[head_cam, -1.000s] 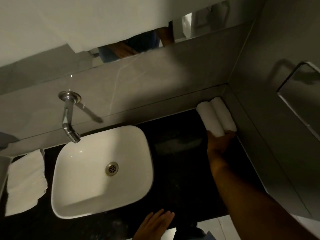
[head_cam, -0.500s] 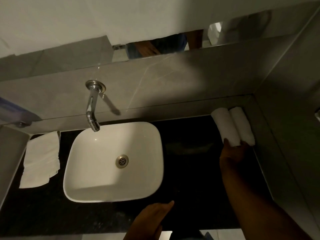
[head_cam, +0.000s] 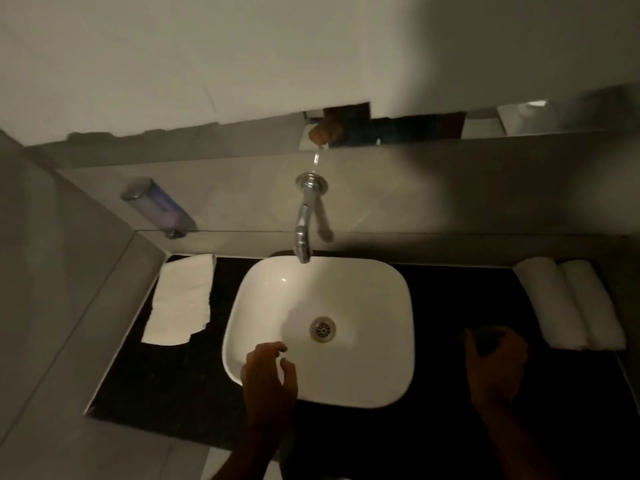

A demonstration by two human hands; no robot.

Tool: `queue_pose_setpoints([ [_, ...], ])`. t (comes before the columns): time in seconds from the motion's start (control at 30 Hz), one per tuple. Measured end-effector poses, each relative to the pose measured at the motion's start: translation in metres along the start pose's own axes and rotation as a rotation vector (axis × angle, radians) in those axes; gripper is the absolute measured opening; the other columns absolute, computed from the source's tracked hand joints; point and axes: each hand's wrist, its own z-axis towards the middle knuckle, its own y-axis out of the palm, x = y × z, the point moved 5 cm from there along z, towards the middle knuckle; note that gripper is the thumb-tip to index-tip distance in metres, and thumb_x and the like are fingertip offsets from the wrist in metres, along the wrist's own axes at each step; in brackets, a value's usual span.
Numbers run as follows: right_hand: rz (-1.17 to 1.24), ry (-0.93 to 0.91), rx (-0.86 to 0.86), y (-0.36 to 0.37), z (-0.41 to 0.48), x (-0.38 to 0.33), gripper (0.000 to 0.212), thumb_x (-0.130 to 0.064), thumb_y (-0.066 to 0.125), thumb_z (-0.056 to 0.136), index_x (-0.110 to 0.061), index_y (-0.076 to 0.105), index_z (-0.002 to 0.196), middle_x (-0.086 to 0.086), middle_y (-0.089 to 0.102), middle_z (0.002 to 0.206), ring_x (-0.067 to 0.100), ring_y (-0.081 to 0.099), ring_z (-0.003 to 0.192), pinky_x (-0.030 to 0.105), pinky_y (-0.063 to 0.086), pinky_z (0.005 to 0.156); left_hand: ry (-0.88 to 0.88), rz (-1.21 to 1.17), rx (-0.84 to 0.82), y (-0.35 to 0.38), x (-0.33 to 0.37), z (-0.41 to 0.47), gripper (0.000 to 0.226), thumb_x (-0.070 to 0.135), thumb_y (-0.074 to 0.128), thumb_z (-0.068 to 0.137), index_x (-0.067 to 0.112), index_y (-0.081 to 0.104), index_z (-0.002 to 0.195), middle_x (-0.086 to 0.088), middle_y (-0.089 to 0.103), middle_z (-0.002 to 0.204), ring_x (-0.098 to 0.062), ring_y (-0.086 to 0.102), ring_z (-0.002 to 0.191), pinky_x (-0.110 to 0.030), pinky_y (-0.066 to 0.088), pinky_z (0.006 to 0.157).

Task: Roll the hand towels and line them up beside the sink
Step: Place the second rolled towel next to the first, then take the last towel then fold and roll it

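Head view, looking down: we see a white sink (head_cam: 363, 382) in the middle of the frame, set on a black counter (head_cam: 166, 386), with a chrome faucet (head_cam: 304, 223) coming out of the grey wall above it. At the right edge of the frame two rolled towels (head_cam: 571, 303) lie side by side, touching along their length, tucked against the back wall in the counter's corner. To the left of the sink a flat folded towel (head_cam: 181, 299) lies unrolled on the counter, close to the left wall. A soap dispenser (head_cam: 157, 207) is mounted on the wall in the upper left.

Our left hand (head_cam: 268, 382) hovers over the sink's near left rim, fingers loosely curled and spread, holding nothing. Our right hand (head_cam: 497, 365) is at the lower right over the dark counter, just beside the near ends of the rolled towels but apart from them; its fingers curl inward, and in the dim light we cannot tell whether it grips anything.
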Motion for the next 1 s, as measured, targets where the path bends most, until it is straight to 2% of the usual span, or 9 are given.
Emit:
queue_pose_setpoints([
  [0.13,-0.080,-0.287,-0.259,0.051,-0.073,-0.102,0.050,-0.050,0.069,0.086,-0.016,0.057,0.119,0.001,0.054,0.113,0.023,0.053,0.107,0.036,0.047,0.091,-0.387,0.071,0.062,-0.027,-0.113,0.035,0.022,0.007,0.069,0.082,0.016,0.062,0.102,-0.008,0.065,0.100,-0.031,0.061,0.093,-0.046,0.048,0.081],
  [0.27,-0.183,-0.631,-0.289,0.109,-0.141,-0.182,0.039,-0.037,0.080,0.081,-0.022,0.059,0.109,-0.002,0.061,0.107,0.020,0.055,0.099,0.038,0.049,0.085,-0.557,0.166,-0.053,-0.057,-0.214,0.052,0.026,0.018,0.066,0.088,0.017,0.063,0.114,-0.008,0.066,0.110,-0.025,0.061,0.100,-0.047,0.051,0.089],
  [0.43,-0.277,-0.842,-0.365,0.192,-0.219,-0.253,0.030,-0.038,0.072,0.085,-0.027,0.060,0.109,-0.006,0.055,0.112,0.017,0.053,0.102,0.035,0.045,0.082,-0.443,0.199,-0.342,-0.068,-0.309,0.081,0.042,0.023,0.059,0.093,0.021,0.054,0.135,-0.005,0.057,0.139,-0.023,0.052,0.129,-0.047,0.039,0.111],
  [0.53,-0.342,-0.877,-0.392,0.232,-0.258,-0.275,0.030,-0.037,0.071,0.086,-0.028,0.060,0.112,-0.005,0.054,0.119,0.018,0.052,0.109,0.034,0.044,0.085,-0.341,0.312,-0.488,-0.056,-0.352,0.109,0.071,0.023,0.058,0.090,0.021,0.029,0.155,-0.003,0.027,0.163,-0.023,0.022,0.150,-0.046,0.017,0.123],
  [0.73,-0.417,-0.861,-0.463,0.277,-0.305,-0.282,0.032,-0.032,0.069,0.086,-0.028,0.059,0.115,-0.004,0.054,0.124,0.021,0.052,0.111,0.035,0.046,0.087,-0.107,0.503,-0.595,-0.018,-0.412,0.163,0.087,0.017,0.062,0.092,0.018,0.009,0.160,-0.003,0.009,0.168,-0.025,0.011,0.153,-0.046,0.003,0.124],
  [0.8,-0.431,-0.851,-0.494,0.284,-0.313,-0.278,0.030,-0.032,0.068,0.087,-0.029,0.058,0.115,-0.005,0.053,0.125,0.020,0.051,0.112,0.034,0.046,0.089,-0.026,0.475,-0.578,-0.007,-0.427,0.179,0.071,0.013,0.069,0.087,0.011,0.039,0.151,-0.014,0.041,0.155,-0.034,0.042,0.140,-0.050,0.025,0.120],
  [0.87,-0.423,-0.840,-0.500,0.286,-0.317,-0.275,0.028,-0.031,0.067,0.088,-0.029,0.058,0.114,-0.006,0.052,0.124,0.019,0.050,0.113,0.032,0.045,0.090,0.062,0.458,-0.535,0.002,-0.434,0.190,0.045,0.001,0.078,0.074,0.003,0.068,0.118,-0.020,0.068,0.113,-0.041,0.067,0.099,-0.052,0.053,0.092],
  [0.93,-0.398,-0.835,-0.504,0.288,-0.320,-0.277,0.025,-0.028,0.067,0.089,-0.028,0.060,0.113,-0.006,0.053,0.123,0.018,0.050,0.112,0.031,0.046,0.090,0.089,0.458,-0.521,0.004,-0.439,0.197,0.024,-0.009,0.079,0.065,0.002,0.070,0.085,-0.018,0.066,0.081,-0.038,0.065,0.069,-0.046,0.058,0.065],
  [1.0,-0.368,-0.837,-0.510,0.293,-0.325,-0.279,0.022,-0.025,0.066,0.091,-0.025,0.061,0.112,-0.005,0.054,0.121,0.018,0.050,0.111,0.030,0.047,0.090,0.068,0.436,-0.516,0.003,-0.435,0.199,0.015,-0.009,0.074,0.069,0.003,0.069,0.076,-0.017,0.065,0.075,-0.037,0.063,0.065,-0.042,0.056,0.061],
])
